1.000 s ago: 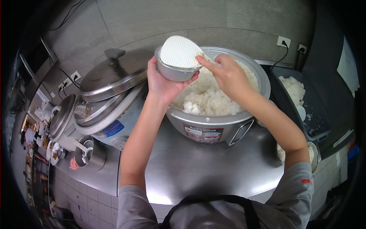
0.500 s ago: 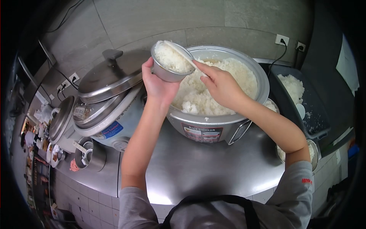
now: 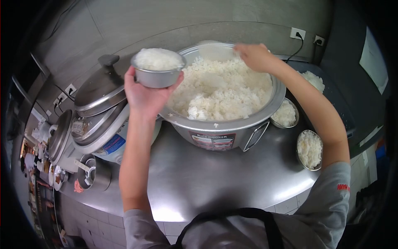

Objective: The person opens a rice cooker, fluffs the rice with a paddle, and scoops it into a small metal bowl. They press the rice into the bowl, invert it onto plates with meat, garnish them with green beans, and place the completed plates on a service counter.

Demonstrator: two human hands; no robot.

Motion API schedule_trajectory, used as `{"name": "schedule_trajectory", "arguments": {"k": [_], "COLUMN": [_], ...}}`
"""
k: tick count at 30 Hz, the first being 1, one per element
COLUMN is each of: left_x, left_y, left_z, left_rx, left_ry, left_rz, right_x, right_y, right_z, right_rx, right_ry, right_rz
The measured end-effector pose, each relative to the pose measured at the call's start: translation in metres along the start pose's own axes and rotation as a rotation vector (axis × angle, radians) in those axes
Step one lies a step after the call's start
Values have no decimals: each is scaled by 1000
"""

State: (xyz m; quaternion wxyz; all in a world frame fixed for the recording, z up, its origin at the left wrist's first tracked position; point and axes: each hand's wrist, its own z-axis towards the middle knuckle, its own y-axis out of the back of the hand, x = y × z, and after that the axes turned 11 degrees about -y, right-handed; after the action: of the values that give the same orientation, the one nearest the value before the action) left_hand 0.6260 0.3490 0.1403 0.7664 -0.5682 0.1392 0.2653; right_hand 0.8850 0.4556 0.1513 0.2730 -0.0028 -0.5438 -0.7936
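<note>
My left hand (image 3: 148,97) holds up a round metal bowl (image 3: 159,77) from below, to the left of the large open rice cooker (image 3: 244,128). White rice (image 3: 158,59) is heaped slightly above the bowl's rim. Over the cooker's far side, my right hand (image 3: 258,57) is closed on a rice paddle (image 3: 217,50), whose pale blade is smeared by motion near the back rim. Cooked rice (image 3: 232,91) fills much of the cooker, with an uneven surface.
Two rice-filled bowls (image 3: 286,114) (image 3: 309,150) stand right of the cooker. A dark bin (image 3: 331,103) beyond them holds more rice. On the left are lidded cookers (image 3: 99,97) and a metal pot (image 3: 99,176) with utensils. The steel counter (image 3: 207,178) runs along the front.
My left hand has moved left with the bowl, now held more level. My right hand has taken the paddle off the bowl's rice, going right and back over the cooker. The view has shifted slightly.
</note>
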Motion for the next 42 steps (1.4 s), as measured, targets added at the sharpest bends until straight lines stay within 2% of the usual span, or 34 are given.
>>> {"name": "schedule_trajectory", "arguments": {"k": [2,3,5,9,11,12,14,17,20,27,29,30,32,33,35,36,38,39,41,42], "left_x": [-5,-6,-7,-10,-10,-9,-7,-2,-6,-9,-7,-6,1,5,14,19,29,33,36,37], "left_y": [-4,-5,-5,-4,-1,0,0,-6,1,7,6,6,6,4,0,-3,-5,-6,-13,-15], "left_z": [-4,-4,-5,-5,-2,1,7,9,9,12,11,12,12,12,12,12,14,14,12,11], "left_rx": [-8,-8,23,14,17,18,23,-46,-24,-19,-22,-20,11,11,41,33,48,62,37,11], "left_ry": [-35,-31,-51,-30,-22,-19,-4,-6,2,34,85,78,128,125,170,187,176,169,151,126], "left_rz": [8,4,8,65,60,59,51,75,79,99,93,96,95,96,79,86,60,33,35,75], "right_x": [-24,-31,-32,-33,-24,-20,-11,-20,-28,-39,-36,-33,-19,-8,24,32,48,58,77,80], "right_y": [-24,-31,-39,-25,-13,-14,-15,-9,2,8,13,18,31,39,52,47,34,29,20,15], "right_z": [-3,-4,-11,-23,-29,-32,-35,-22,-21,-19,-16,-11,0,2,4,4,-4,-11,-35,-44], "right_rx": [137,139,338,450,712,711,850,868,836,809,750,749,568,568,192,191,-472,-473,-692,-695], "right_ry": [116,113,62,69,-135,-138,-134,-243,-351,-387,-368,-360,-294,-291,-157,-153,417,423,573,578], "right_rz": [-353,-357,-141,14,158,159,263,303,326,562,743,742,787,786,422,422,-127,-126,-388,-386]}}
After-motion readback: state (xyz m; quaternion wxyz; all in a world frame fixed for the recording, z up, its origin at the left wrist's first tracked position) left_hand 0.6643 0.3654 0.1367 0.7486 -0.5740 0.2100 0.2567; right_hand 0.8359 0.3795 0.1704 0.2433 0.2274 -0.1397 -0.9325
